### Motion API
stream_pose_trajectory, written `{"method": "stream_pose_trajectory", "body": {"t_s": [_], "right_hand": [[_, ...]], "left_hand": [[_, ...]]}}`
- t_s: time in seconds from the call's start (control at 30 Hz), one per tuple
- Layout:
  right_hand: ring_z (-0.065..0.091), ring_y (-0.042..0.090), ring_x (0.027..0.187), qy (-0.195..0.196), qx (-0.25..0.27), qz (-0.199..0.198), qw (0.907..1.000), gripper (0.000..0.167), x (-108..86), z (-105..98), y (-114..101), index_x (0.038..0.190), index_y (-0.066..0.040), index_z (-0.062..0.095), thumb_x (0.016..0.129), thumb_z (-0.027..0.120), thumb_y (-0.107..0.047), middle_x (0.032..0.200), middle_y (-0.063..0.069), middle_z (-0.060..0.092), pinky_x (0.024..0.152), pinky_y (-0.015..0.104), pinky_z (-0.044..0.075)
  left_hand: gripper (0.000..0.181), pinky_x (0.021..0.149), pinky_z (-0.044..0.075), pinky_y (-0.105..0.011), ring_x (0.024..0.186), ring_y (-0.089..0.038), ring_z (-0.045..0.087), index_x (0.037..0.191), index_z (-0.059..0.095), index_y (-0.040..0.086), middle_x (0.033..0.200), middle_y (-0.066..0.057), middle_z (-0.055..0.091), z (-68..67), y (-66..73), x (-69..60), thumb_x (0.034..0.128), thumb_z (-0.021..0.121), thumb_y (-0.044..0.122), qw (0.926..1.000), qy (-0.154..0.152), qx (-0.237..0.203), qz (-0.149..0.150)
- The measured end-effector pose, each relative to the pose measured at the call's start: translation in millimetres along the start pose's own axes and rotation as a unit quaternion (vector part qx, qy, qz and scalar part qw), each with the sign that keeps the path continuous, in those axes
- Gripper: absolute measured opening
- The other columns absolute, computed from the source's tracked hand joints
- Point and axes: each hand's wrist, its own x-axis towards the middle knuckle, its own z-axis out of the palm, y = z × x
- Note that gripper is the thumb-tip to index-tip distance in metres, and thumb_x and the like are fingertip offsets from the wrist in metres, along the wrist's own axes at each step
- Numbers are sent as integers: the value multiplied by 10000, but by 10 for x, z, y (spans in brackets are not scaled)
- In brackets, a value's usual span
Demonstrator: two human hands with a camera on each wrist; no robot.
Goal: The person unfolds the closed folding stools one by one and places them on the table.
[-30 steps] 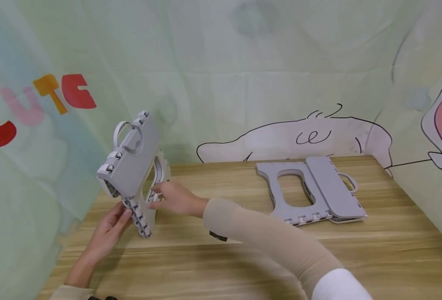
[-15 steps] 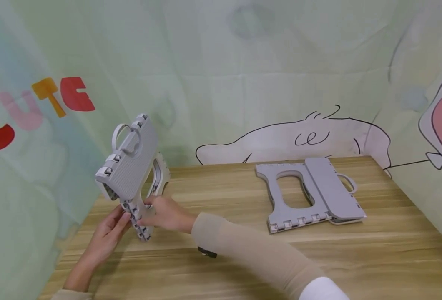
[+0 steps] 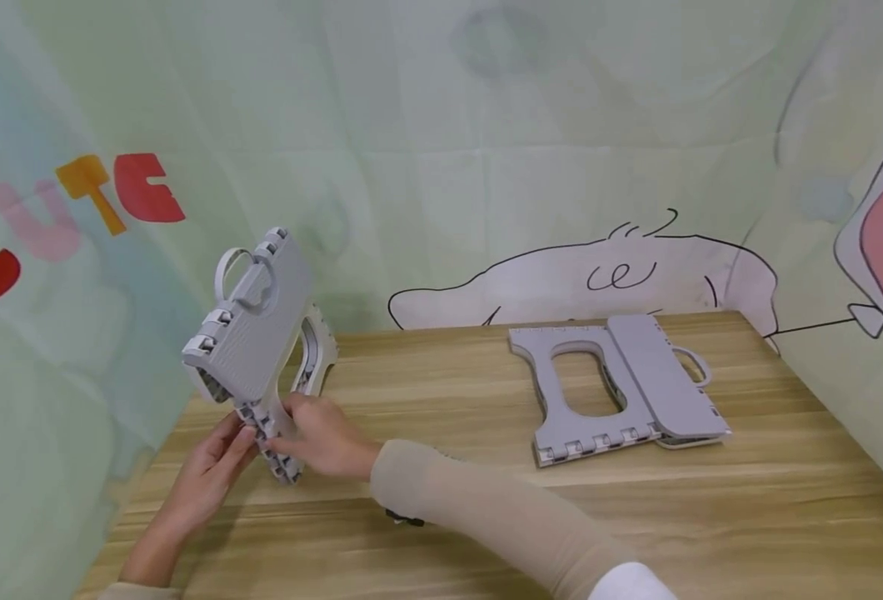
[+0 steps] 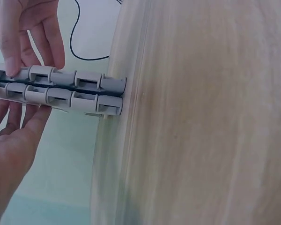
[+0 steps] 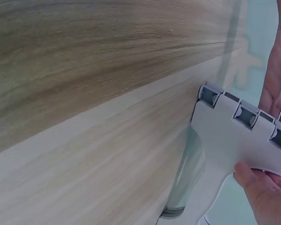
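A grey folding step stool (image 3: 265, 346), folded flat, stands tilted on its legs at the left of the table in the head view, its loop handle (image 3: 224, 275) at the top. My left hand (image 3: 205, 467) grips its near hinged edge from the left, thumb in front. From the right, my right hand (image 3: 325, 437) grips the leg panel by the cut-out. The left wrist view shows the two rows of hinges (image 4: 61, 84) between both hands. In the right wrist view, my right fingers (image 5: 260, 187) lie on the leg panel (image 5: 220, 140). Some fingertips are hidden behind the stool.
A second grey folding step stool (image 3: 640, 375) lies folded flat at the right of the wooden table (image 3: 441, 375), its handle pointing right. Printed cloth walls (image 3: 411, 167) stand close behind the table and along its left and right sides.
My right hand has moved down and left along the stool's leg panel and now holds its near edge. The left hand keeps its grip. The stool has barely shifted.
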Motion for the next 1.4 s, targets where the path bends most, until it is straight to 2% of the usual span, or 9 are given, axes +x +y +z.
{"method": "stream_pose_trajectory", "body": {"t_s": [0.27,0.37,0.5,0.6,0.83,0.97,1.1,1.23,1.4], "right_hand": [[525,-25,781,13,-408,-68,9991,304,-24,-38,-9,1164,-67,608,954,704,-266,937,-79,588,604,82,435],[518,-5,744,-32,-491,-54,9988,298,-32,-55,-2,1140,-70,604,954,704,-280,888,-83,557,568,96,426],[522,0,757,-114,-494,5,9987,328,-41,-77,4,1167,-65,602,953,703,-292,910,-76,566,577,97,433],[529,-6,776,-138,-433,43,9990,347,-48,-88,6,1191,-57,598,951,707,-283,941,-69,583,595,92,441],[521,16,748,-116,-543,18,9985,315,-68,-117,35,1152,-67,594,952,705,-284,879,-83,547,570,115,427],[506,20,749,-208,-421,74,9989,333,-96,-161,59,1168,-55,589,949,710,-275,871,-69,547,574,122,423],[477,31,718,-246,-416,8,9988,305,-116,-200,81,1123,-53,586,943,720,-259,838,-38,550,549,135,403],[510,31,756,-229,-448,-99,9987,333,-125,-214,96,1157,-43,588,940,723,-257,911,-13,612,581,119,418],[567,35,825,-212,-375,-121,9990,369,-141,-226,110,1205,-30,587,938,727,-243,1000,-3,651,630,100,448]], "left_hand": [[456,969,463,-170,1231,8,524,1526,311,-34,1389,141,518,8,-25,5,1072,336,-18,9973,-18,-585,438],[454,968,464,-171,1234,12,520,1524,320,-28,1388,142,519,7,-21,-1,1071,336,-21,9973,-23,-584,438],[451,962,468,-173,1225,12,528,1519,331,-33,1374,141,530,9,-8,-3,1068,347,-22,9977,0,-537,412],[447,959,470,-174,1221,8,534,1511,369,10,1369,138,539,14,0,2,1066,350,-27,9975,15,-551,450],[447,968,466,-184,1228,2,532,1471,439,118,1369,132,549,35,-3,15,1063,350,-38,9956,17,-749,560],[445,966,467,-183,1225,5,533,1485,424,88,1365,136,551,44,-8,10,1063,356,-33,9959,34,-717,554],[449,966,465,-181,1224,13,530,1514,352,-20,1366,151,544,49,-10,2,1065,366,-17,9968,67,-634,486],[463,964,462,-174,1224,20,526,1512,279,-108,1367,164,535,43,-12,-4,1068,364,-7,9972,55,-613,423],[465,972,455,-175,1226,14,528,1509,261,-125,1368,155,537,41,-16,2,1068,359,-10,9967,47,-673,455]]}}
